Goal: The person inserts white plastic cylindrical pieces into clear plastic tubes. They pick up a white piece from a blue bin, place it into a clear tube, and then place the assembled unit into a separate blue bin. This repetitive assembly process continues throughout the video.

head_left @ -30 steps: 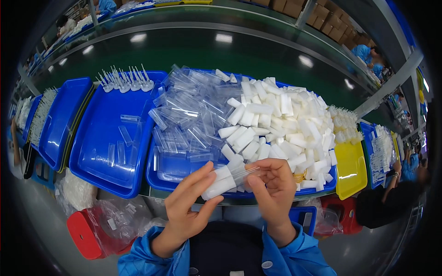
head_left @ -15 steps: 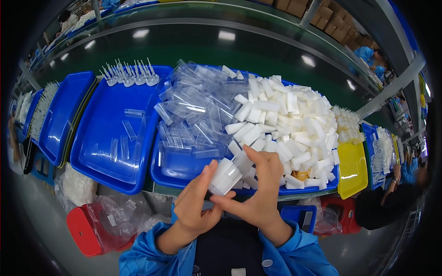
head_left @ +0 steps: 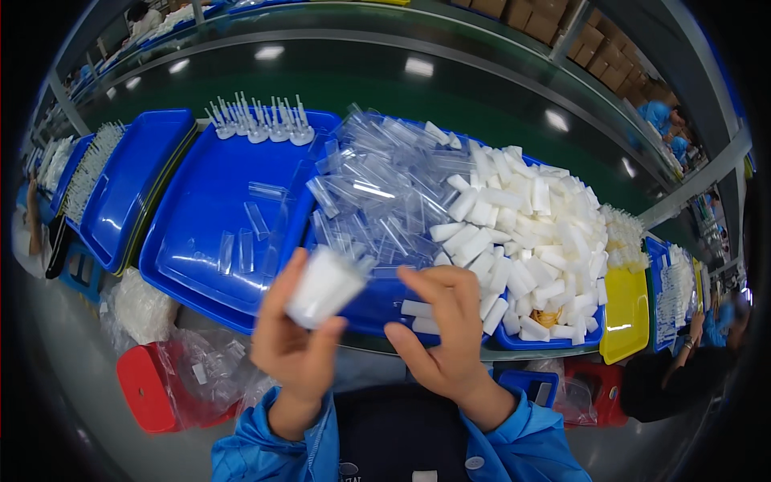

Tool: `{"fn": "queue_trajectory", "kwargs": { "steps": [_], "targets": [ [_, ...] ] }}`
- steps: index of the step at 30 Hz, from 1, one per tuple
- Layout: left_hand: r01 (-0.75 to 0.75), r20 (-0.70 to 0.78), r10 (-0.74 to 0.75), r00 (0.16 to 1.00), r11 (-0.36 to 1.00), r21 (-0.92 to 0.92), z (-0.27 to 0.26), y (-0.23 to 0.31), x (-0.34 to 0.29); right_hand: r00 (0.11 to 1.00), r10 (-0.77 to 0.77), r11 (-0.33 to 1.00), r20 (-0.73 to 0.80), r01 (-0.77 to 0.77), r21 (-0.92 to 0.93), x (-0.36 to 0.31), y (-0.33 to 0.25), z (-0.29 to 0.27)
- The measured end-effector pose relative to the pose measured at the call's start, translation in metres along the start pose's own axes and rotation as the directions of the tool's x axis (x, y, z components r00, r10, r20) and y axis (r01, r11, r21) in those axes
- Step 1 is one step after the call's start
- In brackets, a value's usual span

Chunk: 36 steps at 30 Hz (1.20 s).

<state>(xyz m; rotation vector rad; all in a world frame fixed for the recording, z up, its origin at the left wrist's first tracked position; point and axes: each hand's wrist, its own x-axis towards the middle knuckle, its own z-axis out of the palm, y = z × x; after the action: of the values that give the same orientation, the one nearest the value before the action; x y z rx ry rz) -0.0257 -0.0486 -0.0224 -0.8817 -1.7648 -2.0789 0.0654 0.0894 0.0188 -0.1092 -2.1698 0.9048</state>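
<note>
A bundle of white foam pieces (head_left: 325, 289), blurred by motion, is held upright between the thumb and fingers of my left hand (head_left: 289, 353); a bit of clear plastic shows at its far edge. My right hand (head_left: 450, 341) is empty, thumb and fingers apart, over the front edge of a blue tray. Loose white foam blocks (head_left: 530, 241) fill the right side of that tray. On its left side lies a heap of clear plastic sleeves (head_left: 377, 177). A second blue tray (head_left: 193, 233) to the left carries several loose clear sleeves (head_left: 257, 218).
White thin-stemmed parts (head_left: 277, 124) stand at the second tray's far edge. Stacked trays (head_left: 140, 185) are at the left, a yellow tray (head_left: 625, 321) at the right. Beyond runs a green conveyor belt (head_left: 353, 76). Red stools (head_left: 144, 394) stand below; a person (head_left: 679, 373) works at the right.
My left hand has moved left with the foam bundle. My right hand has let go of the bundle and its fingers are spread. The view has shifted, so the trays appear further right.
</note>
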Motion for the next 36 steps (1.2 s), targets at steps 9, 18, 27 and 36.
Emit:
{"fn": "queue_trajectory", "kwargs": {
  "steps": [9, 18, 27, 36],
  "targets": [
    [0.17, -0.186, -0.259, 0.948, 0.904, -0.392, -0.032, 0.003, 0.02, 0.939, -0.104, 0.975, 0.328, 0.161, -0.152, 0.01, 0.014, 0.07],
    [0.264, 0.031, -0.271, 0.962, 0.898, -0.352, -0.023, 0.004, 0.011, 0.974, 0.156, 0.986, 0.163, -0.145, -0.081, 0.012, 0.009, 0.033],
    [0.312, 0.269, -0.231, 0.935, 0.896, -0.316, 0.011, 0.016, 0.002, 0.923, 0.354, 0.738, 0.148, -0.373, 0.562, -0.011, 0.019, -0.047],
    [0.317, 0.411, -0.19, 0.892, 0.91, -0.267, 0.031, 0.028, -0.005, 0.967, 0.238, 0.899, -0.093, -0.183, 0.397, -0.013, 0.028, -0.061]
  ]
}}
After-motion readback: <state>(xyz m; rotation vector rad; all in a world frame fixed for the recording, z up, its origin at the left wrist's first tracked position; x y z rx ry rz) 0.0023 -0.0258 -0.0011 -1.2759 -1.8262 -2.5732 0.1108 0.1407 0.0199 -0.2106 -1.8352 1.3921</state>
